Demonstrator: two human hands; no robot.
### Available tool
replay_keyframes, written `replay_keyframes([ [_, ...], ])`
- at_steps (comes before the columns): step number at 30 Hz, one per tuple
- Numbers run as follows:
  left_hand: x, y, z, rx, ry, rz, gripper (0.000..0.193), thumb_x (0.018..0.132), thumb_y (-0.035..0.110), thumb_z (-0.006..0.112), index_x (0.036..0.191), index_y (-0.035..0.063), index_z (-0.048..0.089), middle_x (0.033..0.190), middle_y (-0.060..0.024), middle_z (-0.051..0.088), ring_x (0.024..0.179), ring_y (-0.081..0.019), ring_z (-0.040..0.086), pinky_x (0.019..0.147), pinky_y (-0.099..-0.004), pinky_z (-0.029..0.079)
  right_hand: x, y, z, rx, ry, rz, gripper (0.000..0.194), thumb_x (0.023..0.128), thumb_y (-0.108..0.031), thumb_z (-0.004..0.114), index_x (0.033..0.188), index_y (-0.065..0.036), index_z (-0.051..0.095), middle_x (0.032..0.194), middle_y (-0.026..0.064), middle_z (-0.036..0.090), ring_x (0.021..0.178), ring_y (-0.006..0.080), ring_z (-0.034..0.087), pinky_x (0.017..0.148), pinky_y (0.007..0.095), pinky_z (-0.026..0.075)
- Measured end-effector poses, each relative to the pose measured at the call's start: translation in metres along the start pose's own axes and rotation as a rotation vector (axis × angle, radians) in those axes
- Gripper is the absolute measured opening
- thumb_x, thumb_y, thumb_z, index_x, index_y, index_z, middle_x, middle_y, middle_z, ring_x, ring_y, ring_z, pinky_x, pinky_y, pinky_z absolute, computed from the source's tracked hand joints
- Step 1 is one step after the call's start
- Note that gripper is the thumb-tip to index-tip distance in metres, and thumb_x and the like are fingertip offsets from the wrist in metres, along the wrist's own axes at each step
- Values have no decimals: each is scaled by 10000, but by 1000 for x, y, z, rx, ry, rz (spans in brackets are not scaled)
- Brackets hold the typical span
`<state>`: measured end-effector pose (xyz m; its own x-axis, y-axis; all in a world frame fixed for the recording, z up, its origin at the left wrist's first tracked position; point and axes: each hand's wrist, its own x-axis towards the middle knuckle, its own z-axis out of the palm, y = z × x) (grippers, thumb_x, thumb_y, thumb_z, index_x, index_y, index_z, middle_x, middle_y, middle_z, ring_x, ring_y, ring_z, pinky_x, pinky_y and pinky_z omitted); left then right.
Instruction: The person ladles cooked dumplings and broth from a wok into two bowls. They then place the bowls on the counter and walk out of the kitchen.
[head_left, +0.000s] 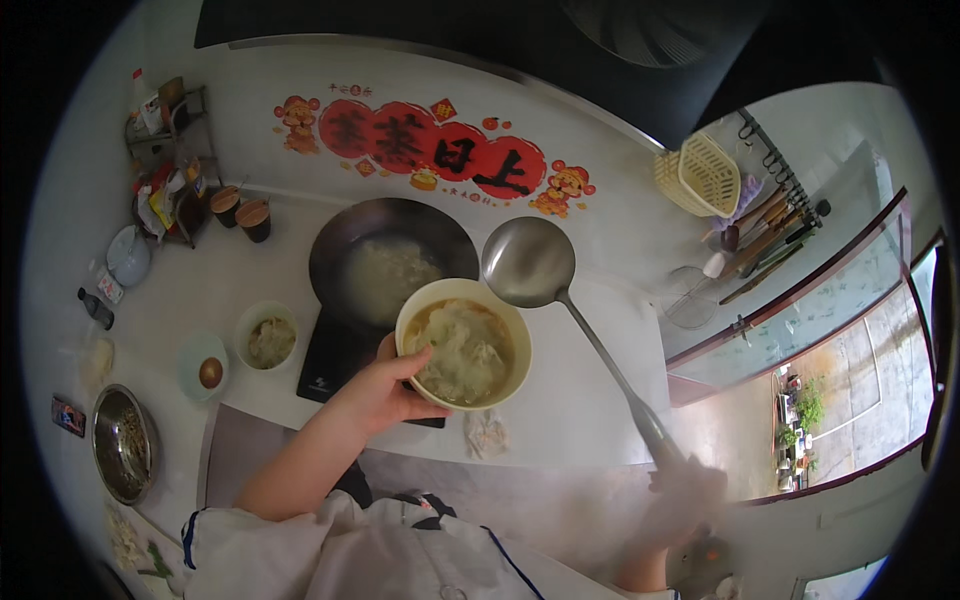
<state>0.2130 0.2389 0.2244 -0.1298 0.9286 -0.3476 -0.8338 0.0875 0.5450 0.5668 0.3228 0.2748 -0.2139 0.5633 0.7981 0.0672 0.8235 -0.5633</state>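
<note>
My left hand (397, 386) grips a cream bowl (523, 352) by its left side, thumb over the rim. Dumplings, apparently wontons, lie in brownish broth (461, 352) in it. At the right, my right hand (686, 487), partly blurred, is closed on the handle of a large metal ladle (529, 262). The ladle's round bowl is just above and right of the cream bowl. Behind them a dark wok (337, 259) with cloudy liquid and pale food stands on a black cooktop (326, 360); the cream bowl overlaps its lower right edge in view.
Left of the wok are a white bowl of food (244, 330), a pale bowl with a brown egg-like item (187, 375) and a steel bowl (101, 457). A crumpled tissue (486, 433) lies near the counter's front edge. Utensils (772, 225) hang at the right, beside an open window.
</note>
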Motion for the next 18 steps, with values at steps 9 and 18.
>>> replay_keyframes([
  [9,62,-94,48,-54,-8,-75,560,872,162,610,1330,138,290,1306,-153,364,1157,-377,485,858,-606,484,1,48,-60,134,671,676,319,914,-291,470,965,0,590,996,241,611,552,224,611,558,271,546],
  [18,189,-204,11,28,-2,-356,558,883,37,497,1376,130,253,1341,-182,354,1201,-410,447,942,-603,429,-41,95,-98,-8,784,738,329,918,-261,456,1011,47,525,1024,264,604,576,244,653,565,264,576],
])
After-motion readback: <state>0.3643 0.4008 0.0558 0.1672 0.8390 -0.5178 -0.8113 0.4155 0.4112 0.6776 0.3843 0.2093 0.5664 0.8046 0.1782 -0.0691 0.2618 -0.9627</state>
